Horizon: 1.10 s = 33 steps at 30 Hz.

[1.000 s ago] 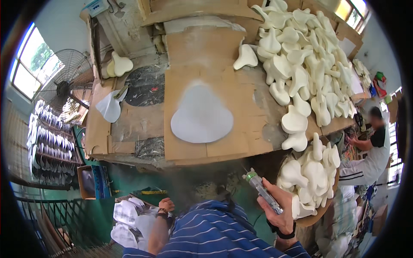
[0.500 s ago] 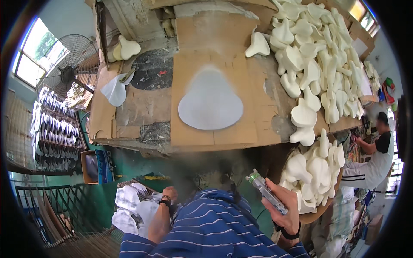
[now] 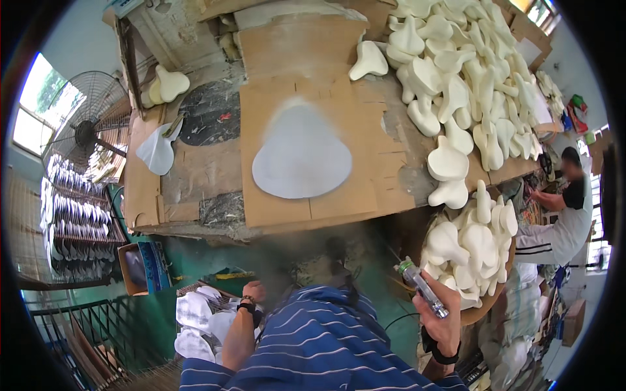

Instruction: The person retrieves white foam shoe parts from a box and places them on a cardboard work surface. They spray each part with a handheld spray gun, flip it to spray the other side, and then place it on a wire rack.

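My right hand point(image 3: 438, 319) is wrapped round a metal spray gun point(image 3: 424, 292) with a green ring at its front, to the right of my body. Flat on the cardboard over the table lies a pale grey, rounded triangular saddle-shaped piece point(image 3: 302, 156); its narrow far end looks hazy. Neither hand touches it. At the lower left my left hand point(image 3: 253, 291) is curled closed beside a stack of white pieces point(image 3: 195, 309). What its fingers hold, if anything, is hidden.
Cream foam saddle shapes point(image 3: 450, 85) are heaped at the table's right, and more fill a round container point(image 3: 469, 251) below. A folded grey piece point(image 3: 156, 150) lies at the table's left. A fan point(image 3: 85, 130) and loaded rack point(image 3: 75, 215) stand left. A person point(image 3: 561, 215) sits far right.
The view has shifted, so the table and the grey piece sit further left. The spray gun in my right hand appears slightly lower and further right. My left hand has barely moved.
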Available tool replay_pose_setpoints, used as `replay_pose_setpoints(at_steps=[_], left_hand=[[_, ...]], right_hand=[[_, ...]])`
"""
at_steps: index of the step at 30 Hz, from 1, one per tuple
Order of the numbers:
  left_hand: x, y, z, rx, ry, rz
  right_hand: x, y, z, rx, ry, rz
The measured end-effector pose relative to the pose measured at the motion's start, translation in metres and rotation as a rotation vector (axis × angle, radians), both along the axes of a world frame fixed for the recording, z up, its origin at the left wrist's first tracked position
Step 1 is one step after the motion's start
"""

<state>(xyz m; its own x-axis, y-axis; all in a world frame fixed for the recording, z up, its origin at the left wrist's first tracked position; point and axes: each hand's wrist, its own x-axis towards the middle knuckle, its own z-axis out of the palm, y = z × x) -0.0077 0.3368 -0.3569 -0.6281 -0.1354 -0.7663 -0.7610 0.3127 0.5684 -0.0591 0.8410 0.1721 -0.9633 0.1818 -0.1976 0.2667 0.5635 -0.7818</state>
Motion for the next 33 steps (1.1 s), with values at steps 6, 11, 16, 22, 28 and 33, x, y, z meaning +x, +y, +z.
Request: replay_pose_setpoints(at_steps=[6, 11, 16, 22, 28, 33], left_hand=[[0.0, -0.004, -0.013, 0.18, 0.028, 0.05], [-0.019, 0.008, 0.021, 0.378, -0.054, 0.26], [-0.022, 0.014, 0.035, 0.381, -0.063, 0.41], [-0.011, 0.03, 0.047, 0.231, -0.127, 0.507], [0.015, 0.0, 0.0, 0.546, -0.236, 0.63], [0.005, 0.008, 0.006, 0.457, -0.244, 0.612]], right_hand=[[-0.008, 0.002, -0.007, -0.032, 0.075, -0.135], [-0.034, -0.01, -0.013, -0.018, 0.161, -0.088], [-0.061, -0.024, -0.009, -0.052, 0.207, -0.016], [-0.069, -0.031, -0.008, -0.044, 0.223, 0.083], [-0.057, -0.022, 0.004, -0.091, 0.072, 0.335], [-0.045, 0.0, -0.01, 0.01, 0.006, 0.063]])
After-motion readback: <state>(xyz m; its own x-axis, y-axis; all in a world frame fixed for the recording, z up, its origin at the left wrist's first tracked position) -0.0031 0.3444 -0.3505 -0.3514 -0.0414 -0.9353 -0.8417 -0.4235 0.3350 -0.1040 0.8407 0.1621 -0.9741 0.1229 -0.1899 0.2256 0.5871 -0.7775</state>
